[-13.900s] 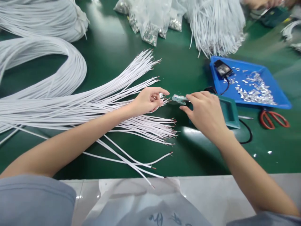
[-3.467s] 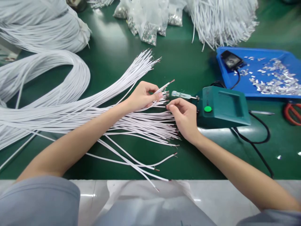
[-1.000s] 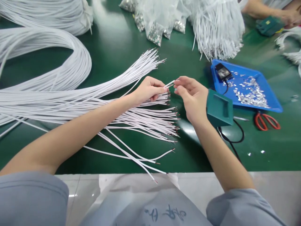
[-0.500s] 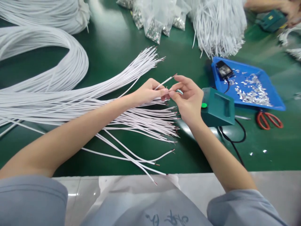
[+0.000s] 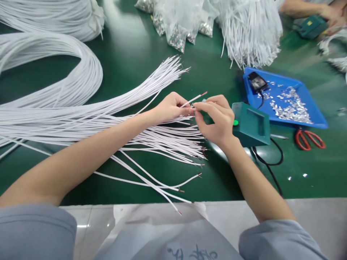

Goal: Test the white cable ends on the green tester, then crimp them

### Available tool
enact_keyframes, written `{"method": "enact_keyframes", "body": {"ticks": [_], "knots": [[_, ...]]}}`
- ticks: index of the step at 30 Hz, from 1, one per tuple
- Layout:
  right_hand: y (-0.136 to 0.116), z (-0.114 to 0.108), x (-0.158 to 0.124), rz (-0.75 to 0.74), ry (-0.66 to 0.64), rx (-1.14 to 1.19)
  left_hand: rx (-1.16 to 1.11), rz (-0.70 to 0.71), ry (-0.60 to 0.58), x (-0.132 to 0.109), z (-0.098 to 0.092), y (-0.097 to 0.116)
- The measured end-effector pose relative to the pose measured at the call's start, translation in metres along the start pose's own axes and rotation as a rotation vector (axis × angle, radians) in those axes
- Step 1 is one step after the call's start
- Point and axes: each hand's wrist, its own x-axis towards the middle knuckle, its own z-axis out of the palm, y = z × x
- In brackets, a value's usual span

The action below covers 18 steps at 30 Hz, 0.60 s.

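My left hand (image 5: 175, 106) is closed in a pinch on a white cable (image 5: 193, 99), whose bared reddish tip sticks out up and to the right. Against its fingertips, my right hand (image 5: 217, 119) pinches what looks like a thin cable end between thumb and forefinger; the tip itself is hidden by the fingers. Under and beside my left hand lies a spread bundle of white cables (image 5: 168, 139) with bared copper-coloured ends. A second bundle (image 5: 146, 85) fans out behind it. Just right of my right hand stands a green box-shaped device (image 5: 253, 124) with a green button.
A blue tray (image 5: 317, 108) holds small silvery pieces and a black device (image 5: 258, 81). Red-handled scissors (image 5: 310, 139) lie before it. Bags of metal parts (image 5: 177, 36), hanging cables (image 5: 251, 36) and coiled cables (image 5: 89, 68) are farther back. A co-worker's hand (image 5: 334, 16) shows at top right.
My right hand's raised fingers have folded down and in toward the pinch. The cable tip in my left hand has tilted lower and slightly right.
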Motion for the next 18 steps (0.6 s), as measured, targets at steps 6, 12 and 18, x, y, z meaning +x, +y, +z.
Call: {"method": "enact_keyframes", "body": {"ticks": [6,12,18], "knots": [[0.002,0.013,0.002,0.256,0.262,0.440,-0.029,0.022,0.112,0.002,-0.004,-0.006],[-0.001,0.025,0.012,0.387,0.204,0.888,0.029,0.029,0.111,0.000,-0.002,-0.001],[-0.009,0.025,0.014,0.402,0.226,0.891,0.010,0.038,0.096,0.002,-0.002,-0.006]]}}
